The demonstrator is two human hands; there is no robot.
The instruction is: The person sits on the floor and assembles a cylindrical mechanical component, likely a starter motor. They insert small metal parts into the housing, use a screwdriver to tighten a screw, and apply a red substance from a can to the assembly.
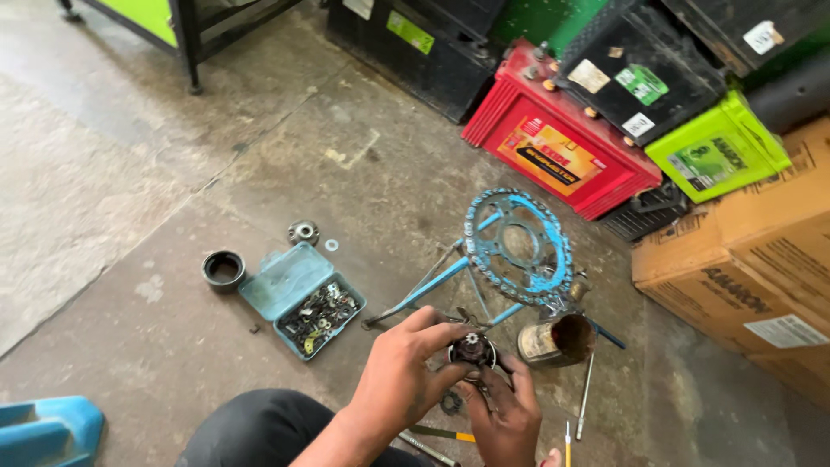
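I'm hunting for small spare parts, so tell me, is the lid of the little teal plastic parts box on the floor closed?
No, the teal plastic parts box lies open, its lid flat beside a tray full of small metal parts.

Repair workshop: stained concrete floor [130, 173], stacked vehicle batteries [562, 147], open parts box [303, 298].

The left hand [399, 374] and right hand [506, 415] meet around a small hub part [472, 349] above the floor [130, 190]. Left of them lies an open parts box [303, 299], a ring [224, 269] beyond it. Just right stands a can [556, 339]; behind, a sprocket with chain [519, 248], batteries [562, 147] farther back.
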